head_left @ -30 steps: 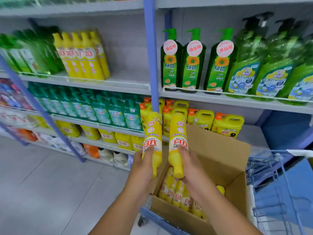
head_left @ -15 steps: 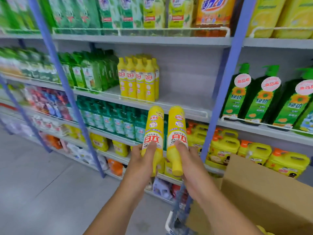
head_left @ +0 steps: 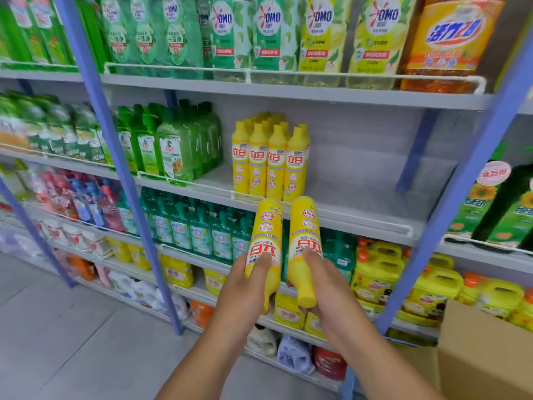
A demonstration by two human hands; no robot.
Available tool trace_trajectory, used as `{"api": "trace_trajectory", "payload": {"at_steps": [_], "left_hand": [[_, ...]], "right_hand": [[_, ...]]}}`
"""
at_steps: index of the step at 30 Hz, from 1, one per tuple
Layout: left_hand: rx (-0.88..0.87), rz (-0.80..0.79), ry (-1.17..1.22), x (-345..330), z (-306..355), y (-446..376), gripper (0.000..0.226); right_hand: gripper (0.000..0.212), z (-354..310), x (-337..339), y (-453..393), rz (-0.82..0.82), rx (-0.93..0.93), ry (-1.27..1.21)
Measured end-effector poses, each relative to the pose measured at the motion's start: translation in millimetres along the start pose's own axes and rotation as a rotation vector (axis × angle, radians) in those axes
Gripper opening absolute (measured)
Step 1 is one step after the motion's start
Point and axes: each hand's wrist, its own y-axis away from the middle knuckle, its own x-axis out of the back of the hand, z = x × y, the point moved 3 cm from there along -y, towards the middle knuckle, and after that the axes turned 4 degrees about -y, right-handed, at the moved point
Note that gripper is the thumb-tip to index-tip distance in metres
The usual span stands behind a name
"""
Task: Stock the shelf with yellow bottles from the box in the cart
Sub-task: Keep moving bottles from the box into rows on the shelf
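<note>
My left hand (head_left: 245, 287) grips one yellow bottle (head_left: 266, 226) upside down, its cap end hidden in my palm. My right hand (head_left: 326, 287) grips a second yellow bottle (head_left: 305, 226), also inverted, with its cap pointing down at me. Both bottle bases reach just below the front rail of the middle shelf (head_left: 360, 203). On that shelf stands a block of several matching yellow bottles (head_left: 269, 160), upright. To their right the shelf board is bare. A corner of the cardboard box (head_left: 484, 350) shows at the bottom right.
Green bottles (head_left: 170, 145) stand left of the yellow block. A blue upright post (head_left: 115, 168) rises at the left and another blue post (head_left: 473, 174) at the right. Teal bottles (head_left: 199, 232) and yellow jugs (head_left: 377, 272) fill the shelves below. Grey floor tiles (head_left: 72, 342) lie at the lower left.
Both hands have carried the two bottles up and away from the box toward the middle shelf. My view has swung up and left, so the box has slid to the bottom right corner.
</note>
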Motion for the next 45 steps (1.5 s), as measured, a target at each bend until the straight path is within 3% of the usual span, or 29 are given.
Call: {"api": "trace_trajectory", "payload": {"at_steps": [5,14,19,25,30,45], "left_hand": [[0.017,0.002,-0.041,-4,4,-55,0.041],[0.042,-0.013,-0.094,-11,17,-118,0.035],[0.048,-0.051,-0.120,-5,22,-144,0.028],[0.035,-0.123,-0.124,8,15,-183,0.035],[0.005,-0.183,-0.090,20,22,-200,0.013],[-0.019,-0.365,-0.100,42,34,-241,0.013]], "right_hand": [[0.030,-8,-10,-50,-0.002,0.022,0.007],[0.040,-16,-24,-105,0.040,0.012,-0.039],[0.033,-20,-39,-119,0.074,0.004,-0.041],[0.032,-15,-61,-131,0.166,-0.009,-0.050],[0.027,-18,-80,-136,0.250,-0.019,-0.049],[0.028,-21,-118,-152,0.376,0.020,-0.064]]}}
